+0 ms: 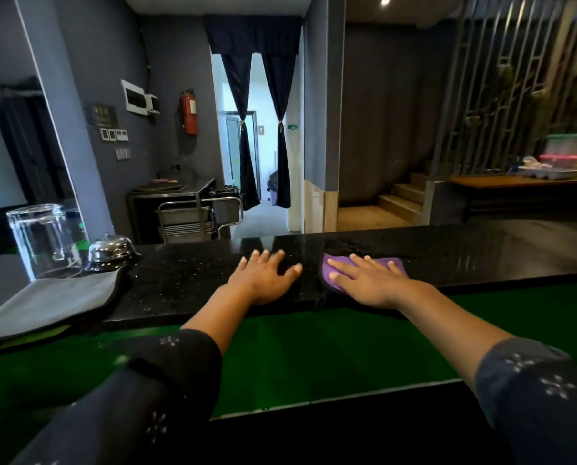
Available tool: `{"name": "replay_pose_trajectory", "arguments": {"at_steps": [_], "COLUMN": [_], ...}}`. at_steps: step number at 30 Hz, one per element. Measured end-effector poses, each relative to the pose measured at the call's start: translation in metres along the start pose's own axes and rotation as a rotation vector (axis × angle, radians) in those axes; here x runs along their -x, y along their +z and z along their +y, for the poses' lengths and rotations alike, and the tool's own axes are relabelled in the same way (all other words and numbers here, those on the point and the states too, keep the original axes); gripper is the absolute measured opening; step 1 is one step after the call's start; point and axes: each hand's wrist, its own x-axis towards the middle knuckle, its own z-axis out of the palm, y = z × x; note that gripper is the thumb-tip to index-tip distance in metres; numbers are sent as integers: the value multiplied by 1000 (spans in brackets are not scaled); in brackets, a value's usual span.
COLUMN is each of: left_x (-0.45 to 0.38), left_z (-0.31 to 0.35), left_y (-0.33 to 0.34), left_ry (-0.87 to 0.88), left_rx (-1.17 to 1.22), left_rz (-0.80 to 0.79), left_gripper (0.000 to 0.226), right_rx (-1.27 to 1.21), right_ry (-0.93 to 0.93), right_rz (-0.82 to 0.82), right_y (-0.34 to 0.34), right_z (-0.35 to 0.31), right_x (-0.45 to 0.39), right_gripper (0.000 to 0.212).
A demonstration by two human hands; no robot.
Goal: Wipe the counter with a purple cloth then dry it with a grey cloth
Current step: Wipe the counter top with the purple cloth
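On the black speckled counter [186, 280], both hands were laid out flat, palms down, arms stretched forward from dark sleeves with little flower prints. Right hand [371, 283] was pressed on top of the purple cloth [334, 273], fingers spread wide and straight, not curled around the fabric at all, just pinning it flat against the stone. You could see the cloth poking out past the fingertips and along the thumb side, with a bit of it hanging over the near edge of the counter.

Left hand [267, 276] sat just beside it, directly on the bare counter, fingers also splayed open and holding nothing. Looked like it was just bracing. Small gap between the two hands, not touching.

Grey cloth [49, 303] was well off to the left, lying flat and draped over the near edge of the counter. Behind it stood an upside-down clear glass [42, 239] and a chrome desk bell [111, 251], the bell right at the cloth's far corner.

Some water droplets or a wet sheen showed on the counter just beyond the purple cloth.
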Motion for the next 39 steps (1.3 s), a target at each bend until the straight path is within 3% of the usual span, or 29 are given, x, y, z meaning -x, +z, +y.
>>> {"name": "replay_pose_trajectory", "arguments": {"at_steps": [5, 10, 21, 31, 36, 39], "left_x": [-7, -10, -10, -17, -16, -13], "left_z": [-1, -2, 4, 1, 3, 5], "left_y": [11, 12, 9, 15, 13, 11], "left_ry": [5, -7, -18, -30, -47, -56], "left_rx": [-69, -95, -110, -136, -131, -91], "left_rz": [-57, -50, -40, -28, -35, -54], "left_gripper": [72, 72, 70, 69, 75, 92], "right_rx": [-1, -2, -25, -7, 7, 11], "right_ry": [122, 187, 25, 217, 8, -84], "right_rz": [12, 54, -6, 20, 6, -8], "right_y": [-14, -18, -15, -26, -12, -6], "right_z": [36, 27, 61, 67, 1, -13], "right_x": [-24, -47, -2, -55, -60, -50], "right_gripper": [57, 57, 57, 58, 58, 58]}}
